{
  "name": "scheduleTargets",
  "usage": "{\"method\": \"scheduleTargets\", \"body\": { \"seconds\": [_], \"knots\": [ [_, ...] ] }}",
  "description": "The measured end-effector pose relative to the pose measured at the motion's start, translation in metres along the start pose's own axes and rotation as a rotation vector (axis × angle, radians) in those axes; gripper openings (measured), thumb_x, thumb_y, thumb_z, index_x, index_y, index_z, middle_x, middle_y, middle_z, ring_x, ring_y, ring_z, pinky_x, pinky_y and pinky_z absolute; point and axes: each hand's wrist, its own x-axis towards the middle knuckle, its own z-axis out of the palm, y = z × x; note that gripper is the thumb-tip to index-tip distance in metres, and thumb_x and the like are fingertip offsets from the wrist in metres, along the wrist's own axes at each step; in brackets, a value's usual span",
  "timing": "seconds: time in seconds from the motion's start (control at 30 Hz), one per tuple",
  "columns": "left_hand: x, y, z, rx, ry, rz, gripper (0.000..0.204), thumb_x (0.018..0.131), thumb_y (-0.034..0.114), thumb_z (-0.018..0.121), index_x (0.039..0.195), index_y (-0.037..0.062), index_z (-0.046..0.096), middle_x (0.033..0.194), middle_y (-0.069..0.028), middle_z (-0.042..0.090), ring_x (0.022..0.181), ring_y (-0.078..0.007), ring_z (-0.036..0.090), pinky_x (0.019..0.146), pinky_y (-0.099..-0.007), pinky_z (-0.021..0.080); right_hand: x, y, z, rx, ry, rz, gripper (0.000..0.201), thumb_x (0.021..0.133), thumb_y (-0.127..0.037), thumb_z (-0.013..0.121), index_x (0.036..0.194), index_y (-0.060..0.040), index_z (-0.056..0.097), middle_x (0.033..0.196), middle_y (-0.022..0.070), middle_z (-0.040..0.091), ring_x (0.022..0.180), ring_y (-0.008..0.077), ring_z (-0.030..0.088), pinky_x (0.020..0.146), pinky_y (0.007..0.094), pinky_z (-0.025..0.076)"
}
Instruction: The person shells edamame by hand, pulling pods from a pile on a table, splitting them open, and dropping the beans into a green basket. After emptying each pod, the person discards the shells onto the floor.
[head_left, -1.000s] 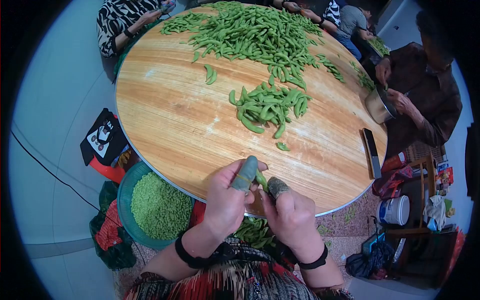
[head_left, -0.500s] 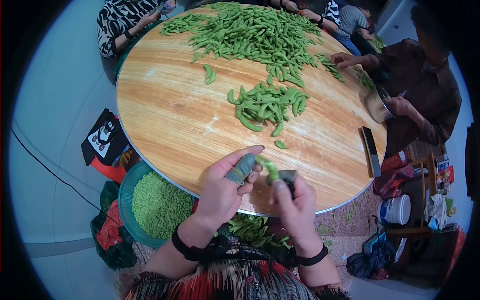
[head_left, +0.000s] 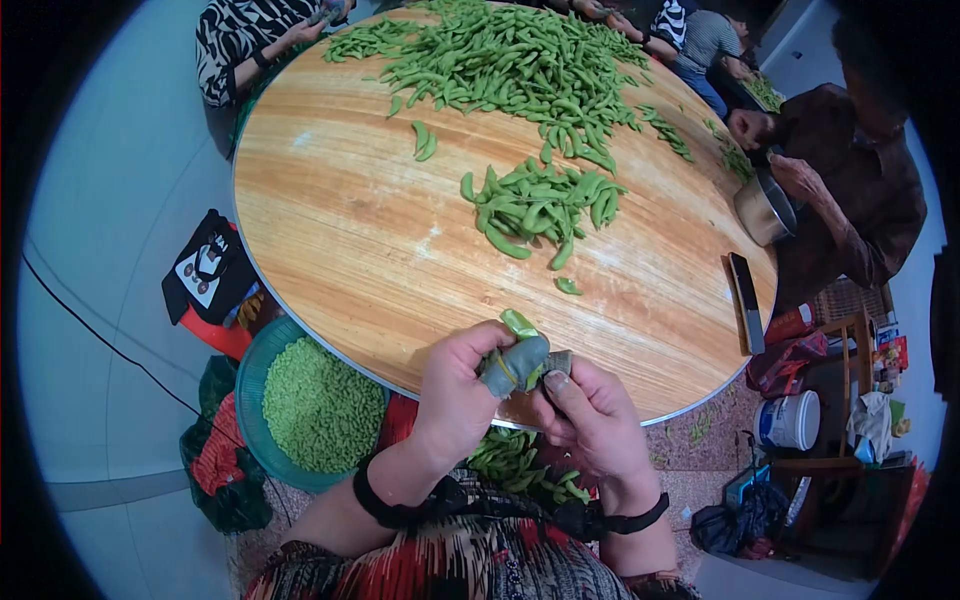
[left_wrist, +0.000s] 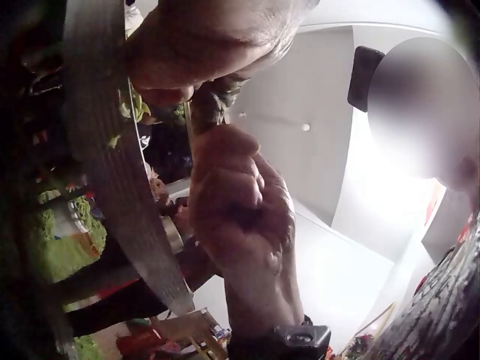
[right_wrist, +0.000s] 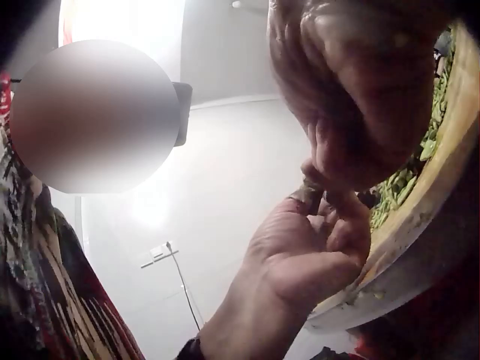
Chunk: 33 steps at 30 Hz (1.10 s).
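Observation:
The left hand (head_left: 462,385), its thumb wrapped in a grey-green cover, pinches a green pod (head_left: 518,323) that sticks up past the thumb. Against it, the right hand (head_left: 597,420) has its covered thumb and curled fingers at the lower end of the pod; whether it grips the pod is hidden. Both hands are close together over the table's near edge. In the right wrist view the fingertips of the left hand (right_wrist: 300,255) meet those of the right hand (right_wrist: 360,82). A small pile of pods (head_left: 540,210) lies beyond the hands on the wooden table (head_left: 350,230).
A large heap of pods (head_left: 500,60) covers the far side. A teal basket of shelled beans (head_left: 315,410) stands below the table at left. At right are a black bar-shaped object (head_left: 745,303), a metal pot (head_left: 765,208) and a seated person (head_left: 850,180). More pods (head_left: 515,460) lie below the near edge.
The hands parted slightly, then came together again, and the pod now points up from the left hand. The person at right reached to the pods and drew the hand back towards the pot.

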Motion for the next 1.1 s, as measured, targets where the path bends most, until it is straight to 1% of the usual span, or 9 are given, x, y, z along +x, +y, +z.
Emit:
{"method": "scheduleTargets", "body": {
  "seconds": [0.2,0.27,0.37,0.43,0.5,0.9,1.0,1.07,1.1],
  "knots": [
    [-0.001,-0.004,-0.009,-0.13,-0.245,0.096,0.036,0.066,-0.008,0.06,0.101,-0.0016,0.058,0.098,-0.0068,0.059,0.089,-0.0133,0.057,0.077,-0.0248,0.047,-0.002,0.0,0.003,0.192,0.039,0.043,0.017,0.096,-0.017,0.043,0.088,-0.0054,0.053,0.063,-0.0039,0.047,0.047,0.002,0.033,0.043,0.0163,0.027],
    [-0.002,0.0,-0.01,-0.305,-0.32,-0.109,0.039,0.065,-0.002,0.067,0.103,-0.0016,0.056,0.098,-0.0073,0.058,0.085,-0.014,0.058,0.074,-0.0234,0.048,-0.001,0.001,0.001,0.332,-0.018,0.099,0.016,0.095,-0.017,0.043,0.09,-0.0055,0.053,0.063,-0.0043,0.046,0.047,0.0019,0.032,0.043,0.0163,0.026],
    [-0.005,0.006,0.009,-0.229,-0.078,-0.014,0.036,0.071,0.002,0.068,0.104,-0.001,0.055,0.095,-0.0057,0.058,0.069,-0.0094,0.056,0.061,-0.018,0.044,0.002,0.007,-0.001,0.118,0.093,-0.028,0.013,0.092,-0.013,0.049,0.091,-0.0029,0.056,0.062,-0.0017,0.051,0.047,0.0046,0.04,0.043,0.0191,0.032],
    [-0.006,0.006,0.009,-0.241,-0.022,-0.039,0.03,0.075,0.003,0.066,0.103,-0.0008,0.056,0.092,-0.0043,0.059,0.063,-0.0066,0.051,0.055,-0.0167,0.039,0.005,0.008,0.003,-0.885,0.406,-0.553,0.01,0.087,-0.009,0.055,0.089,0.001,0.058,0.064,0.0022,0.056,0.051,0.009,0.05,0.047,0.0228,0.04],
    [-0.007,0.006,0.009,-0.254,0.041,-0.064,0.025,0.079,0.004,0.064,0.103,-0.0005,0.057,0.089,-0.0029,0.059,0.057,-0.0037,0.047,0.05,-0.0154,0.034,0.002,0.002,0.008,-0.886,0.442,-0.446,0.01,0.084,-0.006,0.06,0.086,0.0033,0.058,0.066,0.0048,0.06,0.058,0.0106,0.054,0.053,0.0251,0.044],
    [0.0,0.005,-0.004,-0.614,-0.139,-0.309,0.02,0.088,0.013,0.052,0.1,-0.0023,0.057,0.081,-0.0024,0.057,0.064,-0.0048,0.046,0.051,-0.0178,0.034,0.003,-0.001,-0.002,0.075,0.021,0.025,0.015,0.09,-0.014,0.055,0.085,-0.0003,0.059,0.061,-0.0042,0.048,0.053,0.0026,0.04,0.046,0.0187,0.032],
    [0.002,0.007,0.001,-0.675,-0.109,-0.351,0.021,0.089,0.015,0.051,0.099,-0.0017,0.056,0.083,-0.003,0.057,0.069,-0.0077,0.049,0.058,-0.0193,0.04,0.008,0.007,0.007,-0.137,0.113,-0.1,0.012,0.087,-0.012,0.058,0.084,-0.0011,0.057,0.056,0.0006,0.051,0.046,0.0111,0.047,0.044,0.025,0.037],
    [0.002,0.009,0.012,-0.448,0.08,-0.328,0.018,0.089,0.013,0.051,0.099,-0.0009,0.056,0.083,-0.0033,0.058,0.07,-0.0088,0.051,0.065,-0.02,0.043,0.009,0.009,0.015,-1.104,0.293,-0.625,0.01,0.083,-0.011,0.061,0.081,-0.0024,0.055,0.056,0.0105,0.053,0.045,0.0258,0.053,0.044,0.0339,0.041],
    [0.001,0.006,0.015,-0.453,0.083,-0.331,0.018,0.089,0.013,0.051,0.099,-0.0009,0.056,0.083,-0.0033,0.058,0.07,-0.0088,0.051,0.065,-0.02,0.043,0.009,0.009,0.016,-1.107,0.291,-0.618,0.01,0.083,-0.011,0.061,0.081,-0.0024,0.055,0.056,0.0105,0.053,0.045,0.0258,0.053,0.044,0.0339,0.041]
  ]
}}
